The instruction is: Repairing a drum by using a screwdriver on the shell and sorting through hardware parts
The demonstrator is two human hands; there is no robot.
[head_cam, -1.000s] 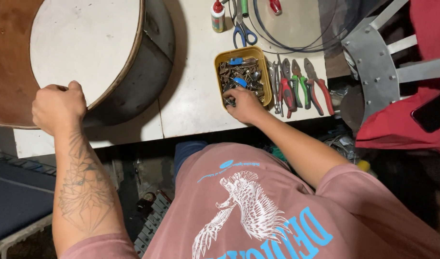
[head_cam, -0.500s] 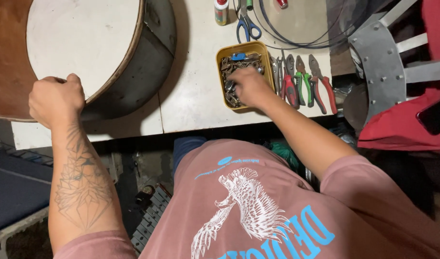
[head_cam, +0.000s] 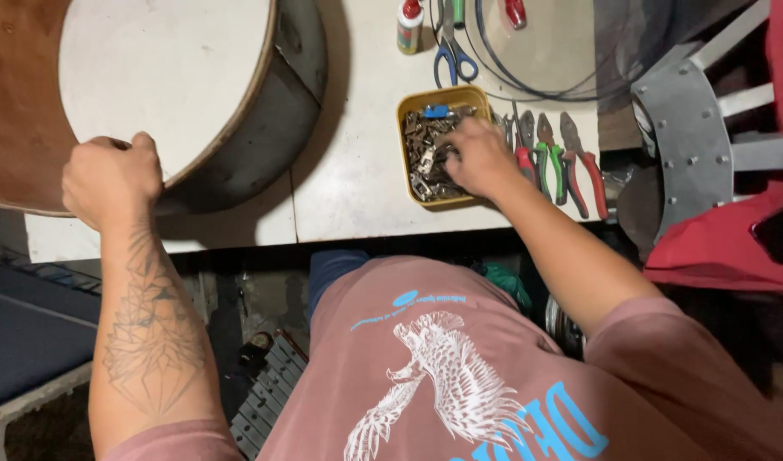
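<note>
A large round drum shell (head_cam: 263, 137) with a wooden rim lies tilted on the white table (head_cam: 357, 205). My left hand (head_cam: 111, 179) grips the shell's near rim at the left. A small yellow tray (head_cam: 406, 162) filled with several small metal parts sits right of centre. My right hand (head_cam: 479, 158) reaches into that tray, its fingers down among the parts. Whether the fingers hold a part is hidden.
Several pliers (head_cam: 562, 162) with red and green handles lie just right of the tray. Blue scissors (head_cam: 453, 53), a small glue bottle (head_cam: 409, 24) and a loop of wire (head_cam: 570, 81) lie at the far side. A grey metal bracket (head_cam: 681, 145) and red cloth (head_cam: 724, 248) are at right.
My right hand has moved from the tray's near edge further into the tray. The view has shifted slightly. My left hand stays on the drum rim.
</note>
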